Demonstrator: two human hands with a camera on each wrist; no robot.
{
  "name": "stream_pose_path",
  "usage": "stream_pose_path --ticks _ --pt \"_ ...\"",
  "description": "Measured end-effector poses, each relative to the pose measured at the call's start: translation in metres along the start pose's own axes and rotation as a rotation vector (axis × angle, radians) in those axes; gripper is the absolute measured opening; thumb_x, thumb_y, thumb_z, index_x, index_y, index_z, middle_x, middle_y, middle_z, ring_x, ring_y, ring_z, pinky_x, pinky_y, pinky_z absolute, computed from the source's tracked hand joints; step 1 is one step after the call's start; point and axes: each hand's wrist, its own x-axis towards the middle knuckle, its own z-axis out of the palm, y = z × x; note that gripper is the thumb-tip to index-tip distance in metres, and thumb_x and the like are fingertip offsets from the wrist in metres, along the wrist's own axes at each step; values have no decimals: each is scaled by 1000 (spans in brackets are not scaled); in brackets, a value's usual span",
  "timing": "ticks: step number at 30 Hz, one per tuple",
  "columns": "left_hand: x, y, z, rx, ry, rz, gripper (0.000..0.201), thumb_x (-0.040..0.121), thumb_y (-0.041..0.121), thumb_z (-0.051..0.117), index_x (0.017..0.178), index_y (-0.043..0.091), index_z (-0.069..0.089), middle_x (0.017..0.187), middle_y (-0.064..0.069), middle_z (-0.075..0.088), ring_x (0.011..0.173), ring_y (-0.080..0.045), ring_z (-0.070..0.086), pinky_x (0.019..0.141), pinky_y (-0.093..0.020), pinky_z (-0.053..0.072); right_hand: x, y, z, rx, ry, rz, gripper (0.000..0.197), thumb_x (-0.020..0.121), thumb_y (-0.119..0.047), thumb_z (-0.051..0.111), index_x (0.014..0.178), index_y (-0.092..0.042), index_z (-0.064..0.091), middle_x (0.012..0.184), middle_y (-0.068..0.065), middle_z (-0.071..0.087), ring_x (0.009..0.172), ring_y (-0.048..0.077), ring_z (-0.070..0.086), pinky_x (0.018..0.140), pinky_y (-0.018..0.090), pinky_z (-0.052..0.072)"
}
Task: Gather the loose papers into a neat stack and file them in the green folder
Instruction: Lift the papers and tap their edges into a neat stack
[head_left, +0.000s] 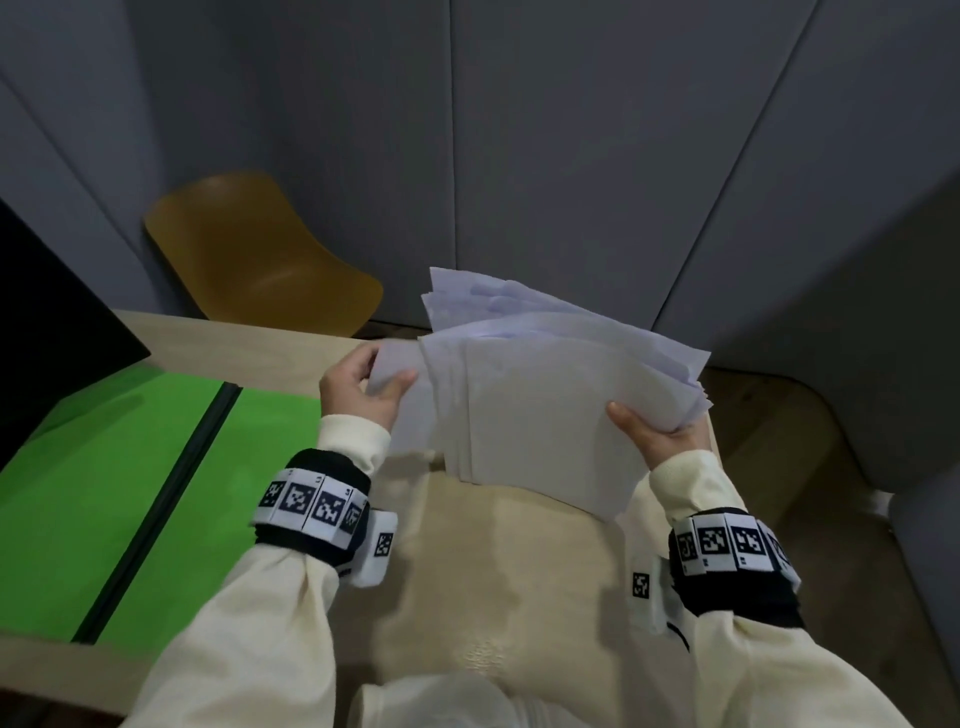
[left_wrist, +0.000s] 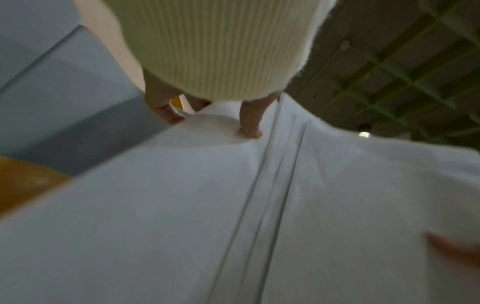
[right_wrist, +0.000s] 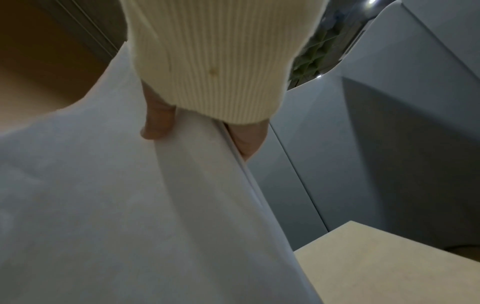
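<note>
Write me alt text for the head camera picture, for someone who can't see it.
Two hands hold an uneven sheaf of white paper sheets above a beige wooden table: the left hand pinches its left edge, the right hand grips its right. An open bright green folder lies on the table to the left.

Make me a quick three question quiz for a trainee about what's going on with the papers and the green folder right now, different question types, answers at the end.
1. True or false: the papers lie flat on the table.
2. Multiple choice: the green folder is A) shut and standing upright, B) open and lying flat on the table, C) held in the left hand.
3. Fill in: the left hand pinches the stack's left edge, while the right hand grips its ____ edge.

Key: 1 false, both hands hold them above the table, edges still uneven. 2 B. 3 right.
</note>
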Motion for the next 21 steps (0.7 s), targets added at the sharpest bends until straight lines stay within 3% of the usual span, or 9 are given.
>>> stream_pose_path --ticks 1,5,8,11,13,15,16,18,21 --pt "0 9 -1 -36 35 45 21 78 7 72 98 3 67 87 -3 65 78 -14 57 69 -13 49 0 0 0 -5 -11 4 48 70 -6 78 86 -36 45 88 -8 57 80 8 57 67 27 51" --pt "3 38 -1 -8 55 287 4 83 11 63 85 14 64 78 -7 65 74 -21 58 72 -37 51 0 -3 -2 -60 -53 1 46 67 -4 80 86 -33 49 86 -6 60 77 8 59 55 18 53" --pt "5 53 6 173 25 514 8 85 15 58 87 22 61 72 -8 69 69 -18 55 67 -30 43 -1 -5 -2 -63 -58 2 44 66 -1 80 82 -30 51 81 -7 60 72 6 58 48 9 52" --pt "-1 67 15 282 -54 640 17 83 9 57 87 17 72 74 -6 72 72 -23 60 72 -22 33 -1 -6 1 -61 -61 9 43 67 -3 79 80 -31 50 81 -8 59 72 7 57 57 21 54" --pt "-9 78 27 300 -150 759 22 78 6 57 88 13 74 79 -2 74 76 -19 62 76 -24 34 -1 -6 4 -43 -59 32 42 69 -5 79 79 -32 48 81 -7 57 73 8 57 65 28 53" --pt "-14 85 36 304 -178 849 20 80 18 59 92 17 75 87 4 76 84 -14 62 84 -29 36 -1 -5 6 -25 -40 47 41 70 -7 78 79 -33 47 81 -6 57 73 9 57 70 35 53" --pt "-14 85 37 336 -143 868 24 79 30 62 97 19 74 96 5 75 92 -13 61 89 -31 36 -1 -4 6 -9 -21 49 40 71 -7 78 79 -33 48 82 -6 58 74 10 57 72 38 53" --pt "-9 79 31 450 -59 811 58 70 55 65 117 20 65 118 4 68 112 -12 54 99 -35 32 -1 -2 1 29 17 44 39 72 -6 77 85 -32 50 85 -6 58 77 12 58 70 35 53" --pt "1 60 11 455 -67 420 100 53 62 74 139 23 41 138 4 52 128 -16 45 107 -39 29 -1 1 -9 65 29 67 48 73 -3 74 97 -34 46 89 -7 56 80 11 56 64 28 50"
